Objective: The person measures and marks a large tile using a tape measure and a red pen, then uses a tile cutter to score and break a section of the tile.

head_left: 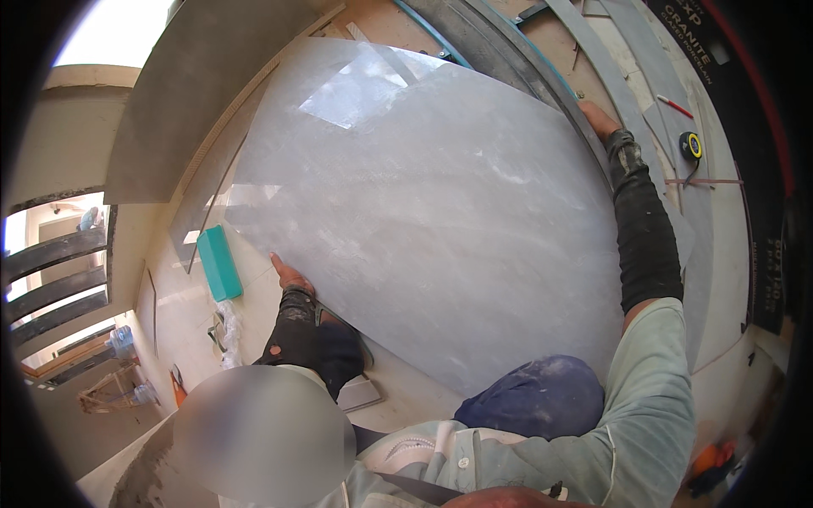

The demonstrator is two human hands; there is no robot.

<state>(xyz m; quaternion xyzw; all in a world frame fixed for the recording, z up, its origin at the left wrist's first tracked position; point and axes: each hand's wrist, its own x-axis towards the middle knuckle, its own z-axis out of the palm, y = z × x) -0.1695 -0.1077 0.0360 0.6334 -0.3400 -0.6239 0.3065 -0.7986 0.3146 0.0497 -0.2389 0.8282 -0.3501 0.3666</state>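
Observation:
A large, pale grey polished tile [423, 212] lies at a slant below me, glinting near its far end. My left hand [288, 273] is closed on its left edge, with the thumb sticking out. At the upper right corner my right hand [600, 118] grips the edge, its fingertips hidden, beside a long dark cutter rail [517, 63] with blue sides. My bent knee [529, 394], in dark blue cloth, is at the near edge.
Left are a teal plastic box [218, 261], crumpled clear plastic [229, 334], a leaning grey slab [178, 102], orange-handled tool [178, 388] and barred opening [55, 271]. Right are tile strips [627, 68], a red pencil [673, 106], yellow-black tape measure [690, 146] and dark carton [720, 110].

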